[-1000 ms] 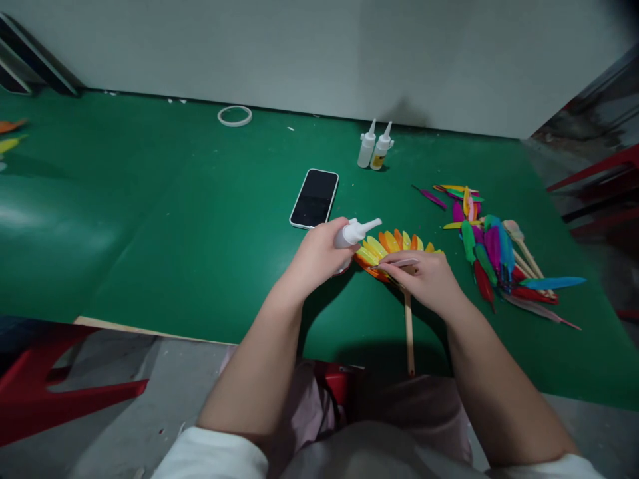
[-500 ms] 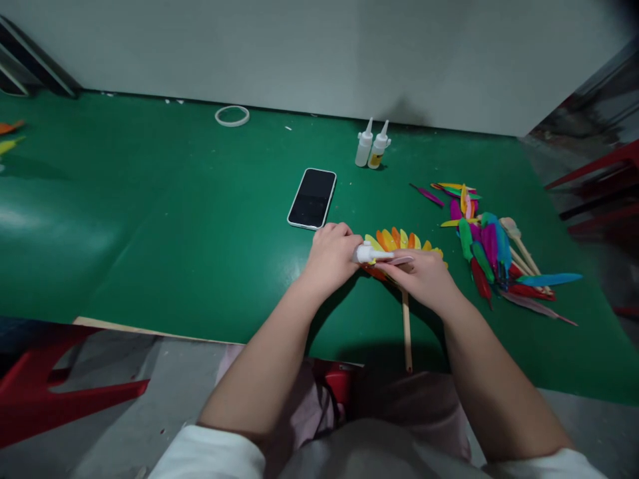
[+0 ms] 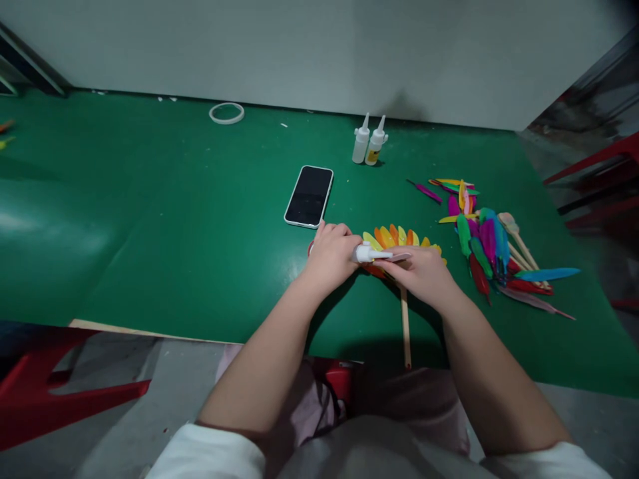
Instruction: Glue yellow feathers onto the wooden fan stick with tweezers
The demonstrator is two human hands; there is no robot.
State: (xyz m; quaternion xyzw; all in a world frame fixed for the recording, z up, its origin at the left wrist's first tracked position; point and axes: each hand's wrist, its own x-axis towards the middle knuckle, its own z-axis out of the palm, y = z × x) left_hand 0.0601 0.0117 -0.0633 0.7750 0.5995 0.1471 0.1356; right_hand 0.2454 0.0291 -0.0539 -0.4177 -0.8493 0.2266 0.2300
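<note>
My left hand (image 3: 333,256) is closed around a small white glue bottle (image 3: 367,253) that lies sideways, its nozzle pointing right. My right hand (image 3: 422,269) pinches a pale pink feather (image 3: 401,257), and the nozzle tip meets or nearly meets it. Beneath both hands lies a fan of yellow and orange feathers (image 3: 394,236) with a wooden stick handle (image 3: 405,326) reaching toward the table's front edge. My hands hide the middle of the fan. A small red-edged thing (image 3: 310,248) peeks out beside my left hand, mostly covered.
A phone (image 3: 309,196) lies beyond my left hand. Two glue bottles (image 3: 368,143) stand near the wall. Loose coloured feathers (image 3: 486,246) and wooden sticks (image 3: 524,249) are heaped at right. A white ring (image 3: 226,114) rests at the back of the green table (image 3: 200,266).
My view has shifted slightly. Both hands keep their holds, with the nozzle still at the pink feather. The red edge beside my left hand has come into sight.
</note>
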